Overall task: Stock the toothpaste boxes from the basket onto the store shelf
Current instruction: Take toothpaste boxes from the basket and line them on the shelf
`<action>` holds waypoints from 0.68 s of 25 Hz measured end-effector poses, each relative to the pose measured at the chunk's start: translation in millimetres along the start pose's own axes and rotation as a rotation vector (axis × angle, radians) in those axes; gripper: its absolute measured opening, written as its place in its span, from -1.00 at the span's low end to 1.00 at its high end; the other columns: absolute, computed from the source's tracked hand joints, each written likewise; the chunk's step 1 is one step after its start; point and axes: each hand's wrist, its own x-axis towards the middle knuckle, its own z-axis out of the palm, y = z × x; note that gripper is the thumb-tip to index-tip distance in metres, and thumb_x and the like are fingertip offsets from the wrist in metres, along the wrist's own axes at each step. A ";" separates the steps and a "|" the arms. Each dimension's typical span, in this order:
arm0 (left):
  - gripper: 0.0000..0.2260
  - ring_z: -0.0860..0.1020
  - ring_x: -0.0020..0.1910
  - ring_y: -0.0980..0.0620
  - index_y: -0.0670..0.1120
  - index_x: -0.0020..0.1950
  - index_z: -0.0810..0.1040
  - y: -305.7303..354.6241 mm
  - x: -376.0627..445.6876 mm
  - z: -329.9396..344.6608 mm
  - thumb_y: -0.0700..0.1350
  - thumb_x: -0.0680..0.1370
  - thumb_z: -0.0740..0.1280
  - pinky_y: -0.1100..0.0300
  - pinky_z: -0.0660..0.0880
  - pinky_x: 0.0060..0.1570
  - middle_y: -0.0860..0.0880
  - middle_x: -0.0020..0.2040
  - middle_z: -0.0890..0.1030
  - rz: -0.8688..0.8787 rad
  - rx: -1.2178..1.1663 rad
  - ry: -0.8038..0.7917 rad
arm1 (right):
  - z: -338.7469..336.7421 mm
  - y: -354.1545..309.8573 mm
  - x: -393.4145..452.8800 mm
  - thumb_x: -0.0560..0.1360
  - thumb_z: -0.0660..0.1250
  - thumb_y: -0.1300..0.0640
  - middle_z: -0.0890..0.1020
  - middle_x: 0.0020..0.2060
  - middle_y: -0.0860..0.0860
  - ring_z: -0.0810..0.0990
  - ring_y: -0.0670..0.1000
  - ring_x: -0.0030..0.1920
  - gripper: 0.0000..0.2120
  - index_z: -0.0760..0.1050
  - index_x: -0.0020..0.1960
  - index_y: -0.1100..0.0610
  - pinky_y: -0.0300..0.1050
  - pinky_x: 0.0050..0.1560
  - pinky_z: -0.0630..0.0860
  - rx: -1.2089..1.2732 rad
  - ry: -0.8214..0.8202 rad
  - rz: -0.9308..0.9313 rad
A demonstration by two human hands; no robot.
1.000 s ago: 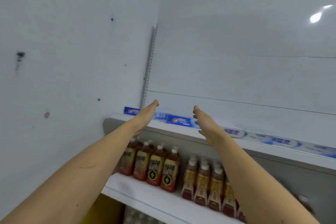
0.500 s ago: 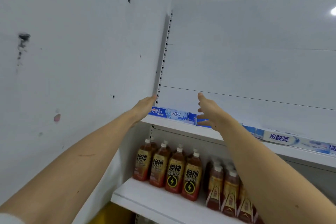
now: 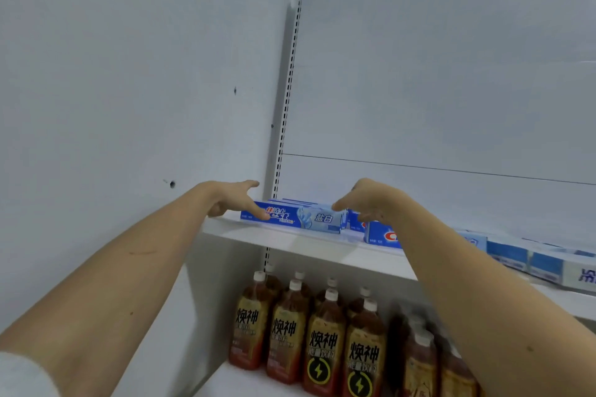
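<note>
- Toothpaste boxes (image 3: 292,217) are lying in a row along the store shelf (image 3: 290,240), running from its left end towards 3 o'clock; the basket is not showing, so what is left cannot be judged.
- Left hand (image 3: 230,200) and right hand (image 3: 367,203) are reaching to the leftmost box with relaxed fingers, touching its ends, grasping nothing.
- Bottled drinks (image 3: 322,342) are standing at 6 o'clock below, beside a white wall (image 3: 129,90).

1. The upper white shelf (image 3: 309,243) carries blue toothpaste boxes (image 3: 300,217) lying flat in a row from the left corner rightward.
2. The lower shelf (image 3: 225,377) holds upright brown drink bottles (image 3: 322,338) in rows.
</note>
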 end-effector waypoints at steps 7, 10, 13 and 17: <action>-0.09 0.52 0.16 -0.06 0.09 0.60 -0.04 8.2 77.7 -27.2 -0.33 0.47 0.45 0.04 0.54 0.17 -0.05 0.21 0.48 -0.015 -0.011 -0.306 | 32.2 -21.2 68.4 0.49 0.47 0.08 0.30 0.48 0.16 0.59 0.19 0.23 -0.31 0.24 0.49 0.23 0.09 0.31 0.48 -0.449 -0.237 0.171; -0.07 0.48 0.22 -0.08 0.10 0.60 -0.11 14.4 110.6 -30.8 -0.36 0.48 0.42 -0.01 0.52 0.20 -0.05 0.26 0.44 -0.026 0.036 -0.378 | 37.3 -19.4 106.0 0.46 0.49 0.14 0.36 0.44 0.17 0.60 0.18 0.23 -0.31 0.26 0.48 0.26 0.06 0.32 0.48 -0.459 -0.247 0.220; -0.08 0.38 0.34 -0.11 0.07 0.61 -0.10 18.9 146.8 -27.8 -0.34 0.48 0.42 -0.03 0.45 0.31 -0.05 0.37 0.36 -0.028 0.092 -0.399 | 40.5 -14.9 142.1 0.45 0.50 0.18 0.42 0.39 0.19 0.56 0.20 0.27 -0.38 0.33 0.42 0.29 0.05 0.33 0.48 -0.488 -0.270 0.283; -0.06 0.37 0.36 -0.10 0.07 0.61 -0.14 23.9 194.3 -15.8 -0.30 0.48 0.45 0.00 0.41 0.36 -0.04 0.43 0.31 -0.039 0.171 -0.362 | 43.5 -2.1 177.1 0.50 0.45 0.14 0.43 0.40 0.21 0.50 0.18 0.34 -0.40 0.32 0.45 0.29 0.03 0.38 0.41 -0.570 -0.259 0.287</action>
